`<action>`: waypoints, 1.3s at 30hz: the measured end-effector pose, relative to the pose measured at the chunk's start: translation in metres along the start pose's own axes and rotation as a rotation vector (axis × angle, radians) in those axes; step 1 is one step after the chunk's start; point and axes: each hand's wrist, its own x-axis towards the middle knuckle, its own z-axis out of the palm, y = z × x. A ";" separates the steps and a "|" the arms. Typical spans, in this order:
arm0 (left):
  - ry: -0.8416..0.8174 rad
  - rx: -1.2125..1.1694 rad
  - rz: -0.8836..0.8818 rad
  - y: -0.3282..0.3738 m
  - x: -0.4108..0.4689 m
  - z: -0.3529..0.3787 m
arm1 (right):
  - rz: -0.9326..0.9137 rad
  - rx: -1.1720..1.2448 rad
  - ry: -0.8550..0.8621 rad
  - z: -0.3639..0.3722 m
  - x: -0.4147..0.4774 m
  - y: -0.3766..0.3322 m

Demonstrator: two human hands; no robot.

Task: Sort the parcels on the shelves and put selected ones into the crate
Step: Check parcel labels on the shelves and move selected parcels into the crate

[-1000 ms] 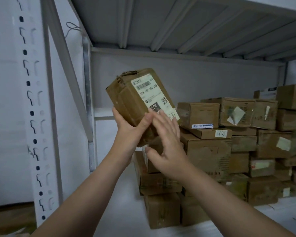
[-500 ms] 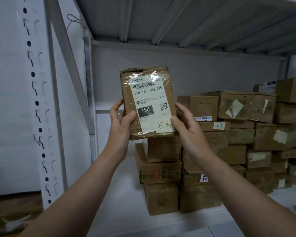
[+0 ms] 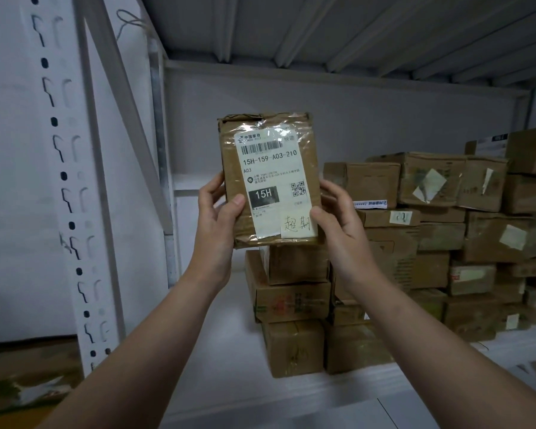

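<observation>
I hold a brown taped parcel (image 3: pixel 268 178) upright in front of me, its white shipping label facing me, with a barcode, "15H" and a handwritten note at the bottom right. My left hand (image 3: pixel 215 226) grips its lower left edge, thumb on the front. My right hand (image 3: pixel 342 230) grips the lower right edge, thumb by the note. Behind and below the parcel, a stack of brown parcels (image 3: pixel 291 292) stands on the white shelf (image 3: pixel 217 366). No crate is in view.
Several more cardboard parcels (image 3: pixel 440 212) are piled across the right of the shelf. A white perforated upright (image 3: pixel 72 212) and a diagonal brace stand at the left. The upper shelf's underside (image 3: pixel 322 29) is overhead. A brown floor shows at the bottom left.
The parcel was tilted in my left hand, with my right hand reaching over it; now it is turned upright, label toward me, and held by both hands.
</observation>
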 end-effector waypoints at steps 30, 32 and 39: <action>-0.076 -0.182 -0.323 -0.092 -0.253 0.330 | 0.330 -0.197 0.495 -0.342 -0.209 -0.062; -0.102 -0.202 -0.373 -0.103 -0.274 0.362 | 0.418 -0.219 0.527 -0.377 -0.232 -0.071; -0.272 -0.230 -0.520 -0.135 -0.331 0.453 | 0.562 -0.272 0.657 -0.474 -0.298 -0.088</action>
